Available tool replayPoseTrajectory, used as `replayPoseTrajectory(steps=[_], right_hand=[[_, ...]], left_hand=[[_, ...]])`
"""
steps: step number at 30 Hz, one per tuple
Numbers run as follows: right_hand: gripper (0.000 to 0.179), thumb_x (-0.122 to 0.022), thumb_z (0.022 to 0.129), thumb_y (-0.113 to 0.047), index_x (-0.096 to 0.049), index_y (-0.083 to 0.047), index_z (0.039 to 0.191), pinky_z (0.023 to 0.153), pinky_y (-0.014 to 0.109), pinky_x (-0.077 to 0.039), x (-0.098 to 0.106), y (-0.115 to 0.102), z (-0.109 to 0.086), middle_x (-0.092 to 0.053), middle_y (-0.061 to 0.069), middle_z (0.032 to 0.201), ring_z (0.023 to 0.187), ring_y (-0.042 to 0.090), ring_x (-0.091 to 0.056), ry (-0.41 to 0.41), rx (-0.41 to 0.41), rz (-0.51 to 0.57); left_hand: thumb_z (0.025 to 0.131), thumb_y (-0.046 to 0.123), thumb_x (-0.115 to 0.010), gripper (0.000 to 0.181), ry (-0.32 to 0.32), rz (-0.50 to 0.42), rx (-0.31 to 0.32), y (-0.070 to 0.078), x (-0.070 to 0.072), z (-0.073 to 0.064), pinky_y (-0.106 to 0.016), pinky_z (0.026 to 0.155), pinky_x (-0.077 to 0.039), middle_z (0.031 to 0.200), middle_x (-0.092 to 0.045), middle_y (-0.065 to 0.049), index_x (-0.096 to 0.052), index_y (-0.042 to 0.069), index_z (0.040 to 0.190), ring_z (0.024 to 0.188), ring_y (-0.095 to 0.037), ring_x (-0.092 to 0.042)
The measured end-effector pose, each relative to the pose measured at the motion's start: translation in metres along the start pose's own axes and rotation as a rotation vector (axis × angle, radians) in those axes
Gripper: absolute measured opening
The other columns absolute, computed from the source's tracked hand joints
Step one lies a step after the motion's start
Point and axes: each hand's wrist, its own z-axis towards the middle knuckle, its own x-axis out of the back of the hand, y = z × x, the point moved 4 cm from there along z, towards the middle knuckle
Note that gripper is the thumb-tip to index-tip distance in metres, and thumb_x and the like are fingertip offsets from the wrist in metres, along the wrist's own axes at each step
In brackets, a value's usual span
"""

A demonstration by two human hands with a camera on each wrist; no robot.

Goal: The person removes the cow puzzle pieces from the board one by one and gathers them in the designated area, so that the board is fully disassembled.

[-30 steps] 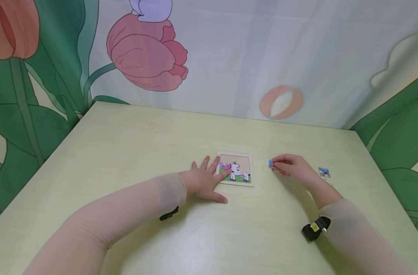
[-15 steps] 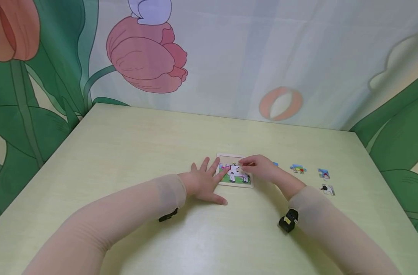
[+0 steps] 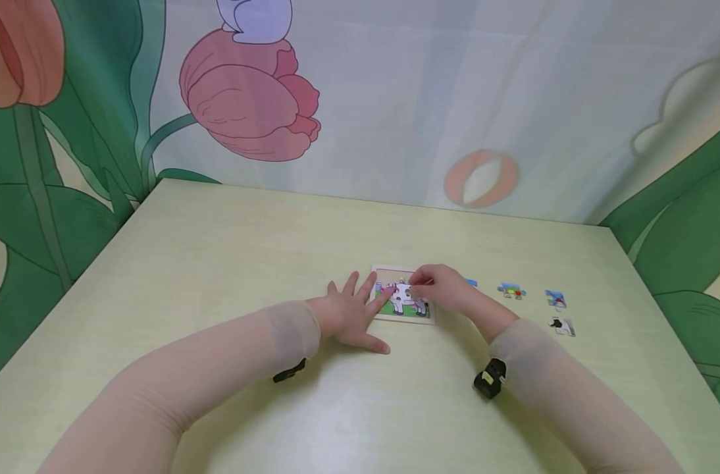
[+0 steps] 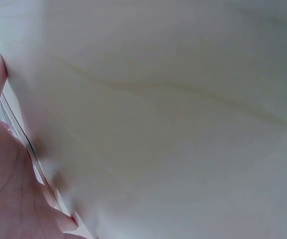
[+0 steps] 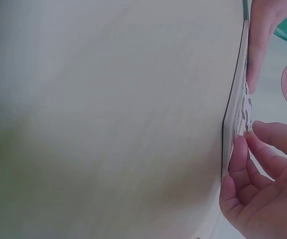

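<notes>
A small wooden jigsaw puzzle [image 3: 404,322] with a pale frame lies on the table, its partly filled picture showing a white cow on green grass. My left hand [image 3: 353,317] lies flat with spread fingers at its left side, the index finger reaching across the cow. At the right half of the puzzle, my right hand [image 3: 445,289] pinches a puzzle piece between thumb and fingers, low over the picture; the fingers hide most of the piece. In the right wrist view, the thumb and index fingertips [image 5: 249,135] meet right at the puzzle's surface.
Loose puzzle pieces lie to the right: a blue one [image 3: 471,282] partly behind my right hand, a blue and green one [image 3: 511,291], a blue one with red [image 3: 555,299] and a black and white one [image 3: 563,326]. A printed curtain [image 3: 384,99] hangs behind the table.
My right hand has moved left from the loose pieces to the puzzle's right half, then shifted slightly there over the last half second. The left hand has stayed in place.
</notes>
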Motion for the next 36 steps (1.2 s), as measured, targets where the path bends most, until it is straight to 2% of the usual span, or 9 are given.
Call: replayPoseTrajectory(steps=[5, 9, 15, 21, 31, 36], right_hand=[[0.018, -0.06, 0.092, -0.021, -0.063, -0.007, 0.103, 0.083, 0.035, -0.044, 0.0, -0.001, 0.003, -0.063, 0.005, 0.095, 0.087, 0.02, -0.056, 0.016, -0.033, 0.053], [0.021, -0.06, 0.092, -0.022, -0.063, -0.007, 0.106, 0.084, 0.033, -0.045, 0.0, -0.002, 0.005, -0.065, 0.006, 0.095, 0.085, 0.018, -0.059, 0.014, -0.061, 0.088], [0.021, -0.058, 0.093, -0.017, -0.064, -0.005, 0.109, 0.075, 0.026, -0.051, -0.002, -0.002, 0.007, -0.066, 0.009, 0.098, 0.081, 0.017, -0.063, 0.004, -0.093, 0.183], [0.018, -0.059, 0.092, -0.012, -0.065, -0.002, 0.107, 0.072, 0.025, -0.051, 0.0, 0.001, 0.007, -0.066, 0.01, 0.097, 0.08, 0.016, -0.061, 0.026, -0.087, 0.226], [0.021, -0.058, 0.092, -0.006, -0.062, 0.004, 0.11, 0.077, 0.03, -0.052, 0.009, 0.014, -0.006, -0.065, 0.015, 0.1, 0.086, 0.018, -0.063, 0.053, -0.081, 0.34], [0.021, -0.057, 0.092, -0.006, -0.061, 0.005, 0.11, 0.078, 0.03, -0.052, 0.017, 0.025, -0.014, -0.066, 0.015, 0.099, 0.084, 0.015, -0.063, 0.067, -0.079, 0.359]], left_hand=[[0.074, 0.084, -0.034, 0.101, 0.003, 0.005, 0.0, -0.001, -0.001, 0.001, -0.066, 0.101, -0.017, 0.154, 0.016, -0.011, 0.006, 0.029, 0.15, 0.138, -0.043, 0.004], [0.073, 0.084, -0.033, 0.102, 0.0, 0.007, 0.002, -0.001, -0.001, 0.001, -0.066, 0.101, -0.017, 0.154, 0.015, -0.011, 0.006, 0.029, 0.15, 0.138, -0.043, 0.004], [0.073, 0.084, -0.034, 0.102, -0.004, 0.007, 0.007, -0.001, -0.001, 0.001, -0.066, 0.101, -0.017, 0.154, 0.015, -0.01, 0.006, 0.03, 0.15, 0.138, -0.043, 0.004], [0.073, 0.084, -0.034, 0.102, -0.007, 0.006, 0.009, -0.001, -0.002, 0.003, -0.066, 0.1, -0.016, 0.154, 0.016, -0.011, 0.006, 0.03, 0.15, 0.138, -0.043, 0.005], [0.074, 0.084, -0.034, 0.102, -0.006, 0.004, 0.005, -0.001, -0.003, 0.004, -0.066, 0.101, -0.016, 0.154, 0.016, -0.011, 0.009, 0.03, 0.149, 0.138, -0.043, 0.006], [0.074, 0.084, -0.034, 0.103, -0.013, -0.008, 0.008, -0.002, -0.005, 0.007, -0.066, 0.101, -0.013, 0.153, 0.019, -0.01, 0.012, 0.03, 0.148, 0.138, -0.042, 0.009]])
